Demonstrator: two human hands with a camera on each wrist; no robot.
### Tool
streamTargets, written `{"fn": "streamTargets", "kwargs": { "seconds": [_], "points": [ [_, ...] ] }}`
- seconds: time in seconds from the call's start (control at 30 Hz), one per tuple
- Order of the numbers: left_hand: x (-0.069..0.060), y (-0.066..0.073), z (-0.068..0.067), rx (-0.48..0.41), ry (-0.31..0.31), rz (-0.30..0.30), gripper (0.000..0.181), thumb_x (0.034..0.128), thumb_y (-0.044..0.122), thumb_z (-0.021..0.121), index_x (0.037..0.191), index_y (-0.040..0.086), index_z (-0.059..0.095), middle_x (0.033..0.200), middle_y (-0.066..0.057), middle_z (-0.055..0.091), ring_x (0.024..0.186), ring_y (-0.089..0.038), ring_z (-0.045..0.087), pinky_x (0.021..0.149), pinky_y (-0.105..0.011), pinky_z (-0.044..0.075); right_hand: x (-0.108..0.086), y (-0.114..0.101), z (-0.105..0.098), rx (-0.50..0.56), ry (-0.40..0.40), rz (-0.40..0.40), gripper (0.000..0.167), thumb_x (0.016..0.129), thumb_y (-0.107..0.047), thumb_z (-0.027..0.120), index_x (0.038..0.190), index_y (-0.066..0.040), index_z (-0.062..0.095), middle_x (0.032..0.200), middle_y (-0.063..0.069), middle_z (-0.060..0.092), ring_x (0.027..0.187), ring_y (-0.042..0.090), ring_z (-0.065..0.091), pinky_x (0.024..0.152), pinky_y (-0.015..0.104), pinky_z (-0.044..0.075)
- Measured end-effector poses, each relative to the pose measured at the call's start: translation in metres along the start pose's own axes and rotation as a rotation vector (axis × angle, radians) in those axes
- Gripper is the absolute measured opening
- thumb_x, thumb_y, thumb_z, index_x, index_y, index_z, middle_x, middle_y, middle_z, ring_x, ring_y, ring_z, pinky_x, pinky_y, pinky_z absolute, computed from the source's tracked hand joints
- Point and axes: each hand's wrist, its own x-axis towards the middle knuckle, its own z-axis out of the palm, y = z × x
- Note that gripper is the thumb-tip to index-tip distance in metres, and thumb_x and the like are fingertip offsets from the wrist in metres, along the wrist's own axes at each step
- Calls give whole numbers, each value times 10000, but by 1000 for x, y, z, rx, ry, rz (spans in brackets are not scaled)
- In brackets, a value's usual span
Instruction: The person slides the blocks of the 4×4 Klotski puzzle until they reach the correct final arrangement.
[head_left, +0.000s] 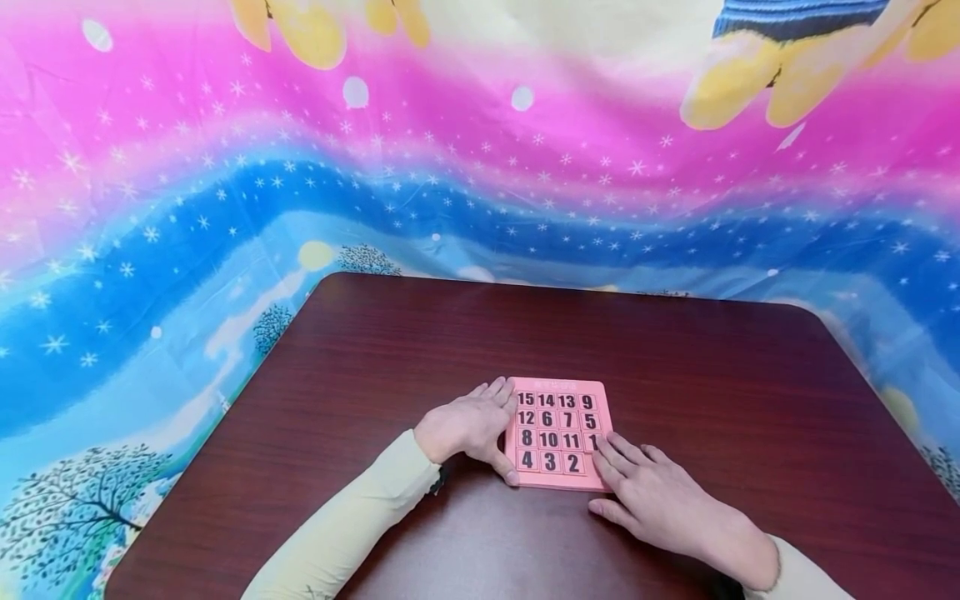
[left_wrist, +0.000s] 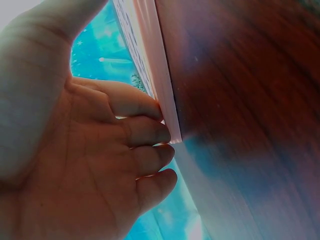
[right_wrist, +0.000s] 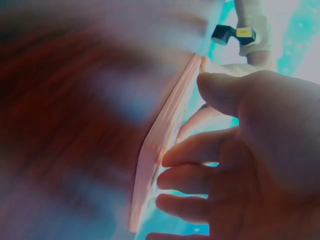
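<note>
A pink sliding number puzzle (head_left: 558, 481) lies flat on the table, its numbered tiles in rows with 15, 14, 13, 9 at the top. My left hand (head_left: 472, 423) rests along its left side, fingers at the upper left edge and thumb by the lower left corner. On the other side, my right hand (head_left: 660, 500) touches the tile marked 1 with extended fingertips, its thumb off the board. Those fingers partly cover the lower right corner. Side-on, the puzzle's edge (left_wrist: 167, 85) meets the left fingertips. The right wrist view shows the puzzle's rim (right_wrist: 145, 160) beside the right fingers.
A dark reddish-brown table (head_left: 450, 333) with rounded far corners carries the puzzle. Behind and beside it hangs a pink and blue printed cloth (head_left: 465, 167). A dark wrist device with a yellow label (right_wrist: 244, 33) shows on the left arm.
</note>
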Motion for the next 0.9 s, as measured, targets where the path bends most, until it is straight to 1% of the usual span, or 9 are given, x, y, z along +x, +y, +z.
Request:
{"fn": "streamTargets", "kwargs": {
  "seconds": [0.1,0.17,0.3,0.4,0.63,0.9],
  "points": [
    [0,0,0,3,1,-1,1253,638,750,737,1557,57,243,1658,-114,115,1545,-236,91,1275,-350,131,1,-5,-5,14,-19,-15,650,931,-543,569,1348,-45,592,1426,156,553,1355,308,498,1021,535,470],
    [0,0,0,1,-2,1,1250,644,745,737,1558,55,238,1658,-117,110,1545,-239,85,1275,-352,126,0,-11,-8,21,-25,-43,654,944,-553,542,1358,-48,584,1436,154,544,1360,307,491,1026,539,467],
    [0,0,0,2,-3,-2,1247,649,741,738,1559,54,234,1659,-117,109,1546,-240,83,1276,-352,124,-2,-21,-10,15,-4,-114,662,962,-572,494,1366,-54,576,1438,151,543,1348,300,505,1021,537,475],
    [1,0,0,7,-6,-3,1243,656,740,734,1560,55,229,1659,-117,104,1546,-238,80,1276,-350,122,-1,-26,-8,5,11,-141,668,965,-581,477,1370,-58,573,1432,148,548,1342,299,510,1024,540,474],
    [1,0,0,30,-7,-2,1233,667,758,710,1564,67,224,1660,-112,102,1545,-231,83,1275,-342,126,-1,-26,-2,20,-24,-111,637,964,-589,469,1385,-122,570,1462,151,517,1385,331,454,1059,562,436],
    [0,0,0,18,-3,4,1229,668,743,723,1560,54,231,1657,-122,113,1545,-242,90,1274,-345,132,-6,-17,3,36,4,-106,617,955,-585,494,1385,-149,572,1467,122,519,1365,333,472,1023,570,449]
  ]
}}
